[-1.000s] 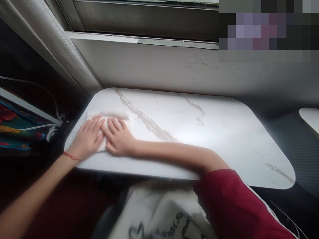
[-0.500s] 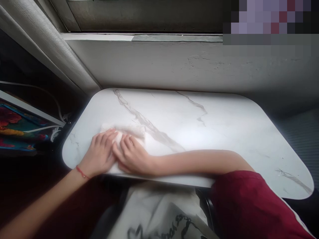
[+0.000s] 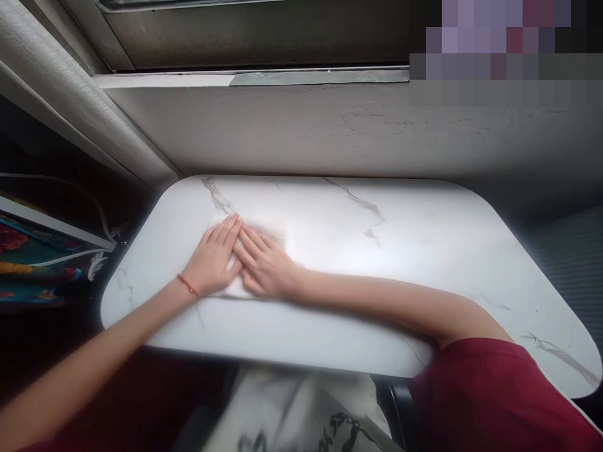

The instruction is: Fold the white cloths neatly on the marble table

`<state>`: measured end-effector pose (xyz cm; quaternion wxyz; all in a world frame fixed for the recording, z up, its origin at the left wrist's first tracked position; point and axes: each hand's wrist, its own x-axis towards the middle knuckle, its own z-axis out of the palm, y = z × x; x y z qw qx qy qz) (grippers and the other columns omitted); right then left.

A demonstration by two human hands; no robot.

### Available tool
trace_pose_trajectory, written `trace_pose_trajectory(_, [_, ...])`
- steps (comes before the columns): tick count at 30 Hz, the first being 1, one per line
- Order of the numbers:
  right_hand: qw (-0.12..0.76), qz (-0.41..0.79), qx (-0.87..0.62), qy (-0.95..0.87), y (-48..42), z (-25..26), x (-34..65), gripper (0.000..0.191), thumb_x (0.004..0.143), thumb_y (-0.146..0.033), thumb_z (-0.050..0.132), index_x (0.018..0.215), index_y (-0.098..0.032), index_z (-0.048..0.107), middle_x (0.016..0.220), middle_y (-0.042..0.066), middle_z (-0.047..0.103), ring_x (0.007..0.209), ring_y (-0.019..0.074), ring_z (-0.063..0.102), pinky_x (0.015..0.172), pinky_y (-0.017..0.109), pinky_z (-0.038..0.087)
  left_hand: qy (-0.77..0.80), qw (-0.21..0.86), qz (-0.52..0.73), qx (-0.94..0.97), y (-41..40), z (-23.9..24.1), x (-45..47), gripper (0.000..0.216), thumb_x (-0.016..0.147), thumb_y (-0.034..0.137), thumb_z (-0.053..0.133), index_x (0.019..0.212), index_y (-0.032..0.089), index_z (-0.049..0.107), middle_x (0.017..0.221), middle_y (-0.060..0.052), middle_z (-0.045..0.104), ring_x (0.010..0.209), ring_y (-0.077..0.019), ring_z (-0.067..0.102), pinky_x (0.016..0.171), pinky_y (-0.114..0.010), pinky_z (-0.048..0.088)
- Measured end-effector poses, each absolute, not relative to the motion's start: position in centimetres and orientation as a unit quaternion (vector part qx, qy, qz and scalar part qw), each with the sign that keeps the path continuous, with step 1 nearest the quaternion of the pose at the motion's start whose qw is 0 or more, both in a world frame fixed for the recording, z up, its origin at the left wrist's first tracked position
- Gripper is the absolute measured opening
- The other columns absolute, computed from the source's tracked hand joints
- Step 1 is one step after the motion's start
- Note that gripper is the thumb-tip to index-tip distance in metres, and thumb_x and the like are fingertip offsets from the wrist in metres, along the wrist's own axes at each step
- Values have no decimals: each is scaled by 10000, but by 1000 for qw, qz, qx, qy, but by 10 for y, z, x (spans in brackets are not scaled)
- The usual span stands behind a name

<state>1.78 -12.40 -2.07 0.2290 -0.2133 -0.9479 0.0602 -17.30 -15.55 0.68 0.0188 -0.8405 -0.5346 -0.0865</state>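
A white cloth [image 3: 277, 229], perhaps a paper towel or tissue, lies on the white marble-patterned tabletop [image 3: 339, 245], left of its middle. My left hand [image 3: 219, 254] presses flat on the cloth's left part, fingers stretched out and pointing away from me. On the right part rests my right hand [image 3: 268, 263], also flat, its fingers slanting up to the left. The fingertips of both hands meet near the cloth's far side. Much of the cloth is hidden beneath the hands. A thin red bracelet [image 3: 188, 285] circles my left wrist.
Behind the table stands a pale wall [image 3: 292, 132] with a ledge [image 3: 320, 76] above it. At the left are a pale post [image 3: 94, 94], white cords and a colourful flowered fabric [image 3: 38, 263]. Pale printed fabric [image 3: 301, 408] shows below the near edge.
Both hands and the cloth have slid away from the table's near edge, toward the wall and slightly right. My fingers, more bent before, now lie straighter. The view has shifted a little.
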Motion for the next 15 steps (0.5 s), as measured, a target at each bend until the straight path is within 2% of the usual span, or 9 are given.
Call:
trace_pose_trajectory(7, [216, 47, -279, -935, -70, -23, 24, 644, 957, -368, 414, 1500, -23, 434, 1623, 240, 334, 1541, 376, 249, 1244, 592, 218, -555, -1, -96, -826, -91, 8, -159, 717, 930, 396, 368, 1557, 52, 327, 1648, -180, 323, 1544, -284, 275, 1248, -448, 219])
trace_pose_trajectory(15, [167, 12, -388, -906, -50, -13, 33, 637, 999, -334, 379, 1540, 3, 379, 1608, 267, 347, 1516, 371, 311, 1243, 563, 216, -589, -6, -105, -802, -47, 8, -139, 679, 923, 376, 422, 1567, 173, 358, 1666, -121, 312, 1543, -284, 276, 1229, -461, 237])
